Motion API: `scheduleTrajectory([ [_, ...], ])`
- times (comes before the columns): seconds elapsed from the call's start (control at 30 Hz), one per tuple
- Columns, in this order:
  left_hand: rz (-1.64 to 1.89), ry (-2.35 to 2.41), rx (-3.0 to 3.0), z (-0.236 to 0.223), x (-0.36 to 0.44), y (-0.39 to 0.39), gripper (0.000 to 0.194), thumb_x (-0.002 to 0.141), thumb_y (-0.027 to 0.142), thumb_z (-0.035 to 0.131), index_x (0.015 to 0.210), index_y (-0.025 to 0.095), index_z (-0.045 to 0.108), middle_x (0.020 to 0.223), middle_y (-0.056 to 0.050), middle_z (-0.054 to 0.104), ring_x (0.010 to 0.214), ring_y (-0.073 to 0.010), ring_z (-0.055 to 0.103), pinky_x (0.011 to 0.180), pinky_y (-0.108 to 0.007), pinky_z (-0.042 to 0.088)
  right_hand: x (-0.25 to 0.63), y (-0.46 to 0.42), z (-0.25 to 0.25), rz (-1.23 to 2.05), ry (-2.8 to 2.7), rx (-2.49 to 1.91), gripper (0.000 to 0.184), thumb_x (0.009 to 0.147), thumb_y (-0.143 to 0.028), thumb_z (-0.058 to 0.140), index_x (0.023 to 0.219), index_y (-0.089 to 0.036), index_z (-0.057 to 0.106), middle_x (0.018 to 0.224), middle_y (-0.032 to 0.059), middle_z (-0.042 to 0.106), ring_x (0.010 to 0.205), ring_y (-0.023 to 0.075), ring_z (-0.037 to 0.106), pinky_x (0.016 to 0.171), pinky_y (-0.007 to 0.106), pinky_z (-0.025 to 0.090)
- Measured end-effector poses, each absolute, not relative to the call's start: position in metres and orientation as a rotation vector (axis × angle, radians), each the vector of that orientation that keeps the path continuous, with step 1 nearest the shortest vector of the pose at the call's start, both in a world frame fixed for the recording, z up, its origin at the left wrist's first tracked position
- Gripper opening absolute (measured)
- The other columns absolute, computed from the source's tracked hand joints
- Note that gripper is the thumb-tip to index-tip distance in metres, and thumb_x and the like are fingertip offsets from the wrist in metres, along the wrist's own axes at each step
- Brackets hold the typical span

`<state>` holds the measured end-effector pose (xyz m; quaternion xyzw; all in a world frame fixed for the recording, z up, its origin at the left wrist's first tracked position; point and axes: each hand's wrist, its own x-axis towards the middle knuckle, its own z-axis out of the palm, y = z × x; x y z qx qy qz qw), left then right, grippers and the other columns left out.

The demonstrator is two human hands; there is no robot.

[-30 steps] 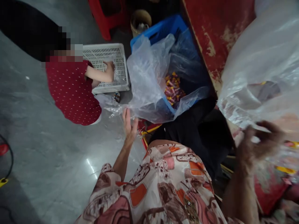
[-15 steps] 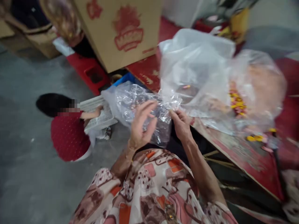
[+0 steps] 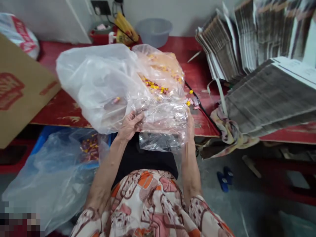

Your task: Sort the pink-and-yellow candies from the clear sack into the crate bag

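Fingers (image 3: 138,117) of the left hand (image 3: 128,126) pinch clear plastic (image 3: 164,115) spanning the table edge (image 3: 204,133), the right hand (image 3: 191,127) flanking it, grip unclear.

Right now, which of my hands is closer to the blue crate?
Left. Your left hand is up and right of the blue crate, at the left side of the clear bag; your right hand is farther right, at its other side.

L hand (image 3: 130,126) gripping clear bag (image 3: 164,115), R hand (image 3: 190,127) at its other side, yellow bits (image 3: 158,88) behind, blue crate (image 3: 42,140) btm L
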<state>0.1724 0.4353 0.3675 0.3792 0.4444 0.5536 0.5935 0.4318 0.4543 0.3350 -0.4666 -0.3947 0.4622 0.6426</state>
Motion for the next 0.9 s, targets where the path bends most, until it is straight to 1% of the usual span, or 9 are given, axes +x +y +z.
scheduleTrajectory([
  [0.13,1.302,1.241,1.187,0.365,0.192,0.466,0.041,0.084,0.047,0.093,0.115,0.024,0.078,0.077,0.001,0.06,0.069,-0.0168,0.062,0.062,-0.028,0.059,0.476,0.454,0.335,0.957,-0.622,-1.051,0.037,0.076,-0.053,0.084,0.086,-0.026,0.062,0.091,-0.003,0.072,0.089,0.0178,0.07,0.087,0.033,0.061],
  [0.23,1.32,1.383,1.597,0.368,0.21,0.492,0.078,0.08,0.054,0.096,0.146,0.027,0.066,0.121,-0.009,0.071,0.117,-0.0317,0.07,0.098,-0.048,0.066,0.505,0.451,0.335,0.931,-0.594,-1.076,0.036,0.07,-0.045,0.086,0.081,-0.025,0.058,0.081,-0.0062,0.066,0.076,0.0142,0.062,0.079,0.029,0.056],
  [0.3,1.341,1.337,1.807,0.372,0.231,0.511,0.095,0.078,0.061,0.097,0.157,0.027,0.056,0.152,-0.012,0.06,0.147,-0.0378,0.056,0.122,-0.058,0.052,0.518,0.448,0.333,0.945,-0.605,-1.093,0.036,0.067,-0.043,0.085,0.082,-0.026,0.058,0.08,-0.0064,0.065,0.074,0.0145,0.059,0.078,0.029,0.055],
  [0.37,1.308,1.221,1.878,0.376,0.259,0.532,0.091,0.083,0.067,0.093,0.155,0.024,0.057,0.16,-0.013,0.054,0.16,-0.041,0.044,0.133,-0.062,0.038,0.528,0.446,0.331,0.957,-0.627,-1.114,0.035,0.065,-0.044,0.084,0.083,-0.026,0.059,0.08,-0.0058,0.065,0.074,0.0153,0.057,0.077,0.03,0.055],
  [0.5,1.249,1.079,1.699,0.376,0.303,0.564,0.072,0.095,0.062,0.083,0.15,0.022,0.061,0.142,-0.011,0.065,0.151,-0.0384,0.056,0.125,-0.06,0.049,0.543,0.444,0.33,0.935,-0.671,-1.138,0.034,0.068,-0.045,0.084,0.084,-0.027,0.06,0.08,-0.0057,0.063,0.072,0.0146,0.055,0.074,0.029,0.053],
  [0.6,1.089,1.011,1.543,0.374,0.301,0.569,0.059,0.095,0.052,0.085,0.144,0.024,0.066,0.112,-0.006,0.072,0.117,-0.0284,0.075,0.102,-0.044,0.065,0.557,0.442,0.333,0.85,-0.707,-1.132,0.034,0.075,-0.046,0.086,0.085,-0.027,0.06,0.086,-0.0051,0.066,0.077,0.0146,0.059,0.077,0.029,0.054],
  [0.67,0.888,0.99,1.562,0.373,0.287,0.569,0.053,0.092,0.047,0.087,0.136,0.024,0.071,0.098,-0.004,0.072,0.095,-0.0233,0.076,0.087,-0.036,0.067,0.567,0.439,0.335,0.759,-0.734,-1.116,0.034,0.08,-0.046,0.087,0.085,-0.027,0.059,0.088,-0.0051,0.067,0.081,0.0142,0.061,0.08,0.028,0.054],
  [0.73,0.785,1.012,1.683,0.376,0.274,0.569,0.056,0.089,0.046,0.087,0.137,0.023,0.071,0.102,-0.006,0.075,0.094,-0.0229,0.074,0.085,-0.035,0.066,0.577,0.436,0.338,0.677,-0.768,-1.126,0.034,0.084,-0.044,0.087,0.084,-0.027,0.058,0.087,-0.0056,0.065,0.079,0.0133,0.059,0.079,0.028,0.053],
  [0.9,0.868,0.952,2.006,0.391,0.297,0.57,0.075,0.093,0.062,0.08,0.154,0.025,0.057,0.152,-0.015,0.064,0.143,-0.0342,0.061,0.12,-0.052,0.052,0.589,0.428,0.352,0.706,-0.915,-1.212,0.037,0.084,-0.046,0.088,0.083,-0.027,0.057,0.082,-0.0057,0.06,0.077,0.0139,0.055,0.076,0.029,0.05],
])
